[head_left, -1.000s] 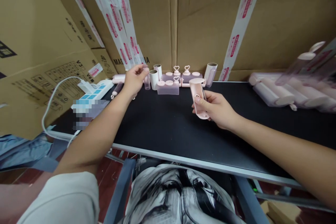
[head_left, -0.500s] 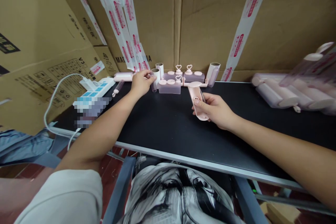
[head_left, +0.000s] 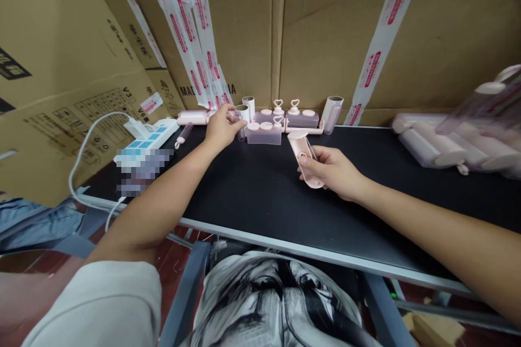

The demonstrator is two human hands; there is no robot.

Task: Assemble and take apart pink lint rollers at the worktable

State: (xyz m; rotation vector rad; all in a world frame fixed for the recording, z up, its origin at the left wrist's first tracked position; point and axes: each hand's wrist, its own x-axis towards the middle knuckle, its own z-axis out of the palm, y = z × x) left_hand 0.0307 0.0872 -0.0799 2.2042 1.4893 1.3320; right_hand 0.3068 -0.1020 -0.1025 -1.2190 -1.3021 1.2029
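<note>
the right hand point(head_left: 336, 172) grips a pink half-cylinder shell point(head_left: 299, 144) above the black surface point(head_left: 244, 190); farther off, the left hand point(head_left: 220, 129), fingers half-curled at a translucent tube point(head_left: 241, 135) (hold unclear), could topple the neighbouring white roll point(head_left: 244, 115) by brushing it.

Over the last sec. the L hand point(head_left: 222, 127) shifts R along the back of the table point(head_left: 260, 200), taking the clear tube point(head_left: 241, 135) w/ it, so the tube now overlaps the front of the white roll point(head_left: 245, 114) instead of showing mostly L of it. More of the lying pink roll point(head_left: 192, 116) is visible. In the R hand point(head_left: 337, 171), the pink shell point(head_left: 298, 143) tips further L, top end lower, hollow less open to view.
</note>
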